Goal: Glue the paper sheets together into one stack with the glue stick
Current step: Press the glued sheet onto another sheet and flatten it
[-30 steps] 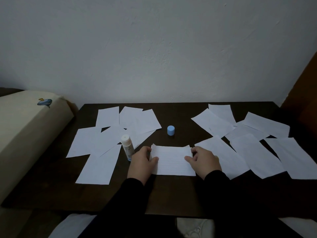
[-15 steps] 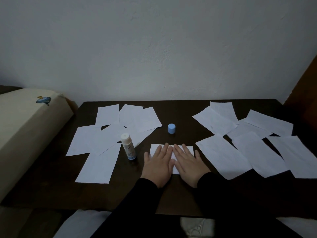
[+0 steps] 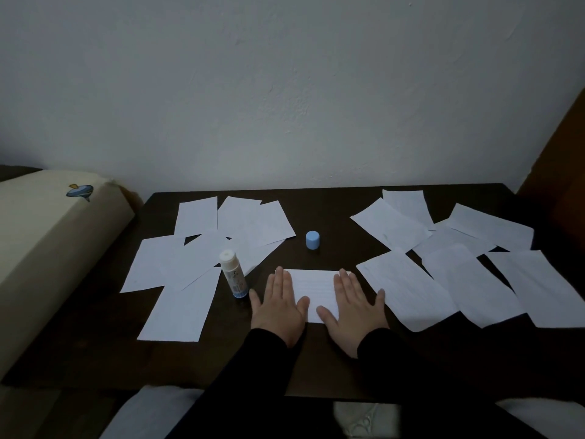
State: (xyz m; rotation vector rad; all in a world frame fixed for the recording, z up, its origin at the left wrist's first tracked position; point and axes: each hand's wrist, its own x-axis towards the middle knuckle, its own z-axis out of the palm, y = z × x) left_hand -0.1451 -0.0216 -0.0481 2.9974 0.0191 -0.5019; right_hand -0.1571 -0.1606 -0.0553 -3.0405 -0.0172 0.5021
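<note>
Both hands lie flat with straight fingers on the glued stack [image 3: 318, 291]: left hand [image 3: 278, 307] at 9 o'clock, right hand [image 3: 354, 307] at 3 o'clock. Press evenly, sliding outward so edges stick. The glue stick [image 3: 233, 274] stands open, left of the stack.

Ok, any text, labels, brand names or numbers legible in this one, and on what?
Nothing can be read.
Glue stick: dark marks on its label, too small and blurred.
Centre sheet under both flat hands: faint lines only, unreadable.
Cushion: a small blue emblem, no lettering visible.
</note>
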